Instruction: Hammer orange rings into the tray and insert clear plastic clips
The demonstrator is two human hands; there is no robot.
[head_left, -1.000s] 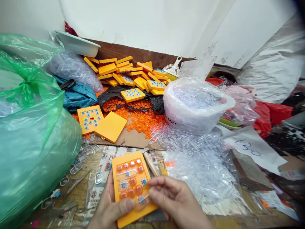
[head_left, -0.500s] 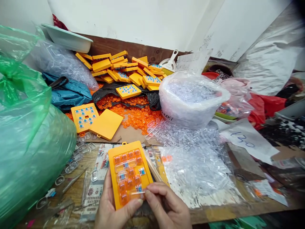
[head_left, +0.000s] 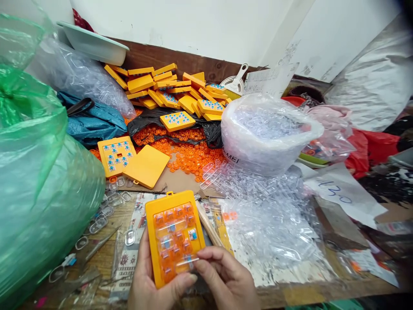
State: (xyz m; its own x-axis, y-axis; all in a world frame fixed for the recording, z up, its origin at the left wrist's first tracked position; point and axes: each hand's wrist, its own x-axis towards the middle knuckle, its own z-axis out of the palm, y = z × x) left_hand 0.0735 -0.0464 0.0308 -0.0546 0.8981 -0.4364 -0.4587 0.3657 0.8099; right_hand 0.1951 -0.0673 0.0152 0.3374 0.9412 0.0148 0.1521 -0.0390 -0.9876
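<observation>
A yellow case [head_left: 150, 241] with orange caps and a few blue switches lies tilted in my left hand [head_left: 155, 284], its fingers wrapped round the left edge and the thumb at the bottom. Between the thumb and fingertips of my right hand [head_left: 222, 273] is the end of a long clear cap [head_left: 187, 261], held over the lower part of the case. One blue switch [head_left: 192, 234] shows uncovered near the right side. Beyond the case, a second yellow case [head_left: 106, 148] with blue switches is partly under a plain yellow one [head_left: 150, 165].
Clear caps [head_left: 274, 232] lie heaped at the right, below a white bag-lined tub [head_left: 258, 150]. Orange caps [head_left: 190, 159] spread behind, before piled yellow cases [head_left: 140, 84]. A large green bag [head_left: 48, 193] stands at left; wooden sticks [head_left: 208, 224] lie beside the held case.
The view has shifted slightly. The clear cap is tilted more, its right end raised, and my left thumb sits a little lower, off the cap.
</observation>
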